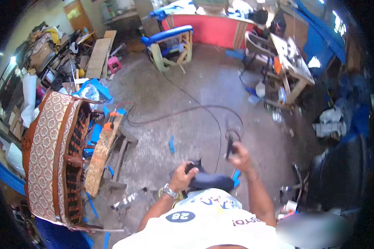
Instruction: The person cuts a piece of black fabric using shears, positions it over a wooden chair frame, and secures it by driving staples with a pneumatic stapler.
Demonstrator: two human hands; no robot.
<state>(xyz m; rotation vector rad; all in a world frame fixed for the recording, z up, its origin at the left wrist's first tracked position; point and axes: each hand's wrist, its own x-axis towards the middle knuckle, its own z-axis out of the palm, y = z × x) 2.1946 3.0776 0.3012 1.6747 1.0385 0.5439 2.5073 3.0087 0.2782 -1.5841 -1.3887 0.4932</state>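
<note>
My left hand [181, 176], with a watch on its wrist, is closed round the edge of a dark padded piece [212, 181] held close in front of my white shirt. To the right, my right hand [239, 157] is raised and wrapped round a dark hand tool [231, 143]. A reddish hose [203, 106] curves over the floor and reaches up to that tool. The tool is apart from the padded piece, and its details are blurred.
A patterned sofa [50, 153] stands at the left beside a wooden plank [99, 166] on a trestle. Ahead are a blue-topped chair frame [170, 35] and a red counter [199, 31]. A cluttered table [293, 62] stands at the right, and a black chair [336, 174] nearer me.
</note>
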